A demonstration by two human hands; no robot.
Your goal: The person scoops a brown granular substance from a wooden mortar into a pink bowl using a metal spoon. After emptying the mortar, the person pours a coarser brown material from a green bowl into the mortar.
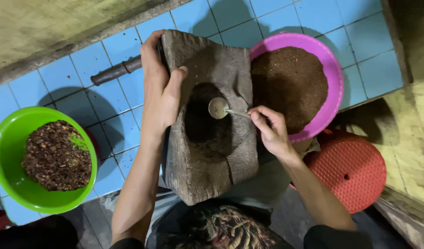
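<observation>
Left hand (160, 87) is gripping the tilted stone mortar (209, 115) rim; right hand (269, 129) is pinching a metal spoon (219, 108) inside its hollow. Judgement: keep mortar steady, scrape toward the pink bowl (334, 69) beside the mortar.

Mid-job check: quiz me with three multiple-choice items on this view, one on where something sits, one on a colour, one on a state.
1. Where is the pink bowl relative to the stone mortar?
A. At its edge on the right hand's side
B. Inside its hollow
C. On the red stool

2. What colour is the bowl holding the coarse dark flakes?
A. Blue
B. Green
C. White

3. What is the right hand doing?
A. Resting flat on the tiles
B. Gripping the mortar's rim
C. Holding a metal spoon over the mortar's hollow

Answers: 1 A, the pink bowl sits against the mortar's edge by the right hand. 2 B, the flakes lie in the green bowl. 3 C, the right hand pinches the spoon's handle, while the left hand grips the rim.
</observation>
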